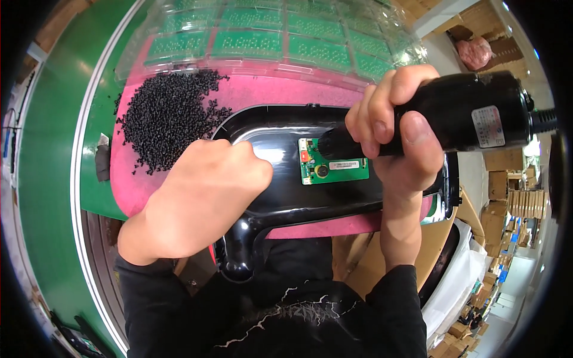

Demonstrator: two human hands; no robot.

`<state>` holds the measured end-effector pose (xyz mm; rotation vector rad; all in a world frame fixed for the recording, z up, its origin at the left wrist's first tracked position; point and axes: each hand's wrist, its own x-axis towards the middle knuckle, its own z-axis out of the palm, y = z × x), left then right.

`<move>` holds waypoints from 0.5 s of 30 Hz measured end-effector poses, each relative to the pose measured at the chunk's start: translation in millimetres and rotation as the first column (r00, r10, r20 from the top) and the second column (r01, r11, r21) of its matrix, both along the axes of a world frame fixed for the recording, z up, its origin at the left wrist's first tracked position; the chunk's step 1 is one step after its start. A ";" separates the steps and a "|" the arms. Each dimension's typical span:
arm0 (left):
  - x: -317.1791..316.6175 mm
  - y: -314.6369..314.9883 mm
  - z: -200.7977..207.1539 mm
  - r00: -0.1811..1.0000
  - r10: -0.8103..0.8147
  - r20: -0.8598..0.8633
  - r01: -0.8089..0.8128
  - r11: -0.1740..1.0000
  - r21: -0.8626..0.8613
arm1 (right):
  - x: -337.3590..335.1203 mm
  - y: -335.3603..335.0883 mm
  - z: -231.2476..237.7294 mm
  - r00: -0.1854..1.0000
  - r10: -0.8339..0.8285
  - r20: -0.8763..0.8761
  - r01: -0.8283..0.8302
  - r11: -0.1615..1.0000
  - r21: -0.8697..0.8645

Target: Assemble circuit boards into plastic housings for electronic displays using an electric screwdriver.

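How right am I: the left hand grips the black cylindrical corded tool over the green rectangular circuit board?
Wrong side: the head view shows the right hand gripping the black cylindrical corded tool over the green rectangular circuit board.

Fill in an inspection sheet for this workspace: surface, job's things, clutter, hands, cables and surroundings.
Surface: pink mat on a green table.
Job's things: green circuit board lying in a glossy black plastic shell; black power screwdriver with its nose over the board's upper part, contact unclear.
Clutter: loose heap of small black parts, probably screws; clear trays with more green boards beyond the shell.
Hands: right hand grips the screwdriver; left hand is curled into a fist, anything inside hidden.
Cables: one black cord at the screwdriver's rear.
Surroundings: cardboard boxes at right; pink bag at upper right.
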<state>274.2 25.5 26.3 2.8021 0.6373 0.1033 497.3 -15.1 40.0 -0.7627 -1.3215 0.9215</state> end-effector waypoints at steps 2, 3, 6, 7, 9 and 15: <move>-3.9 -1.6 -2.1 0.997 -0.034 0.065 0.033 0.999 0.019 | 1.1 4.1 -0.7 0.998 0.055 0.044 -0.054 0.998 -0.009; -5.4 -2.2 -3.3 0.989 -0.072 0.129 0.066 0.997 0.044 | 0.0 4.0 -1.1 0.997 0.062 0.038 -0.060 0.998 -0.031; -6.7 -2.9 -7.1 0.989 -0.058 0.134 0.053 0.998 0.046 | -5.0 11.2 -4.2 0.993 0.090 0.077 -0.089 0.996 -0.007; -7.1 -2.5 -7.4 0.989 -0.058 0.136 0.052 0.998 0.047 | -5.9 12.1 -3.0 0.991 0.087 0.101 -0.086 0.996 -0.018; -6.8 -0.4 -7.3 0.990 -0.079 0.114 0.074 0.996 0.043 | -5.0 13.0 -1.1 0.990 0.096 0.106 -0.093 0.995 -0.025; 4.7 9.4 -18.4 0.960 -0.012 0.279 0.026 0.999 -0.047 | -6.6 8.1 -3.8 0.996 0.075 0.057 -0.072 0.997 -0.042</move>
